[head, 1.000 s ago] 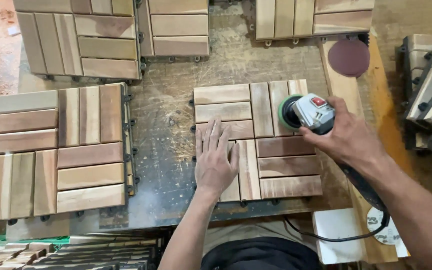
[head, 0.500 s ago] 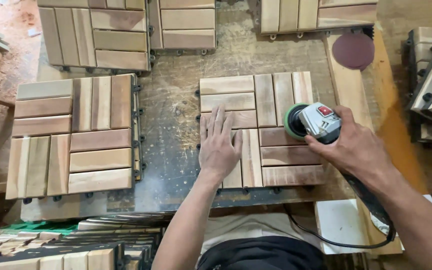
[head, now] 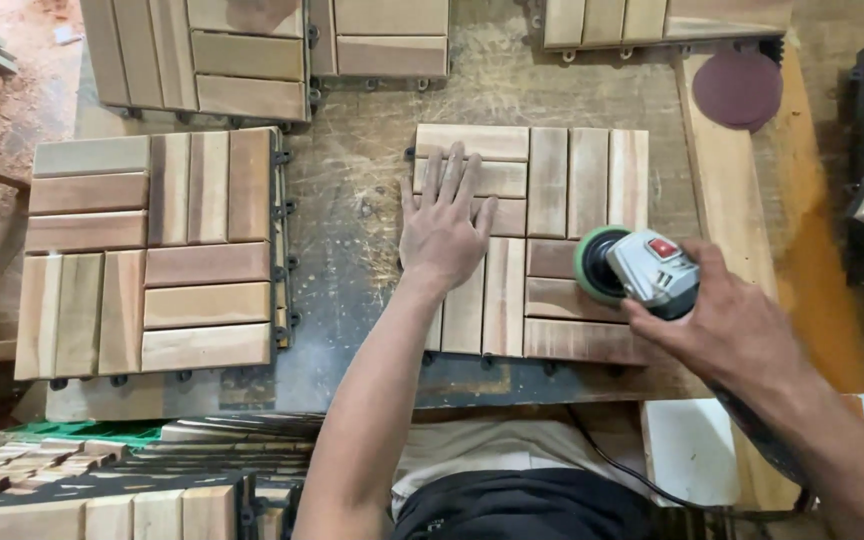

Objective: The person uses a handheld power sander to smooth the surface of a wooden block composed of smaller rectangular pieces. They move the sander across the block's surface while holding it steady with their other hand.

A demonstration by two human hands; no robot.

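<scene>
Head view: my left hand (head: 442,228) has slid up the wooden tile (head: 532,240); the sander (head: 637,270) has come down its right side. Left grip flat, fingers apart; right hand (head: 727,330) clamped on sander. Tile mid-desk (head: 362,180).

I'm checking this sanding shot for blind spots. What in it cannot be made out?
All in the head view:
- Sander: its sanding face is hidden beneath the tool, so contact with the wooden tile is unclear.
- Right hand: covers the sander's rear grip.
- Left hand: hides the slats beneath it.
- Cord: cut off by the bottom edge.
- Top tiles: cropped by the frame's upper edge.
</scene>
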